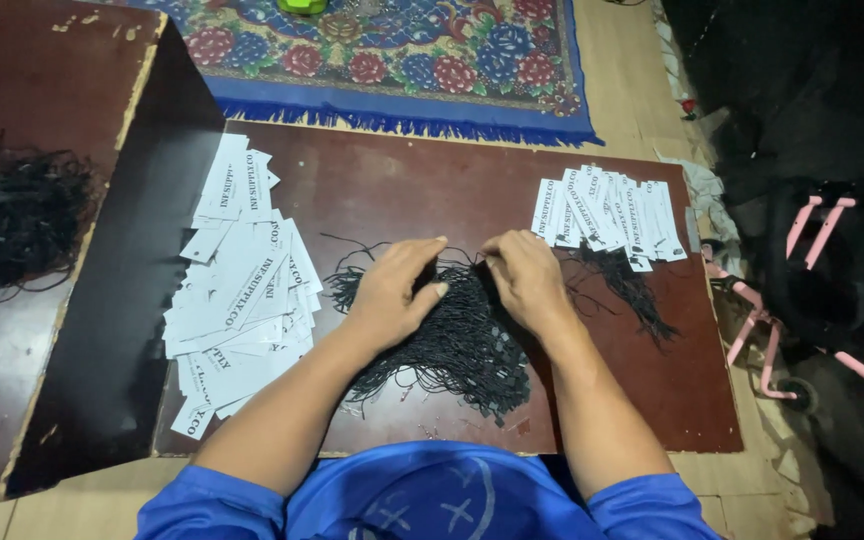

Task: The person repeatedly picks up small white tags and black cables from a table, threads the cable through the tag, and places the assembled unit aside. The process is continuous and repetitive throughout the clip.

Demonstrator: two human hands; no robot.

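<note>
Head view, left hand: the left hand [392,290] lay on the heap of black strings [447,335], thumb and forefinger pinched together at the heap's far edge; whether a strand sat between them could not be told.
Head view, right hand: the right hand [524,275] was just beside it, fingertips bunched and closed on a thin strand at the same spot.
Strings, place: the heap sat mid-board on the dark red board [422,195], between the 2 hands and close to the person's blue shirt [432,500].
Strings, handling: they looked light, limp and tangle-prone; judged best taken 1 at a time by a free end at the rim of the heap, not from the middle.
White tags, left: a loose fan of blank-strung paper tags [237,290] lay to the left, overlapping.
White tags, right: a neater row of strung tags [602,215] lay to the right, their black cords trailing toward the person.
Containers: none in sight; everything lay bare on the board.
Other strings: a second black tangle [12,220] rested on the side table [22,90], well apart.
Floor: a flowered rug [402,60] beyond the board.
</note>
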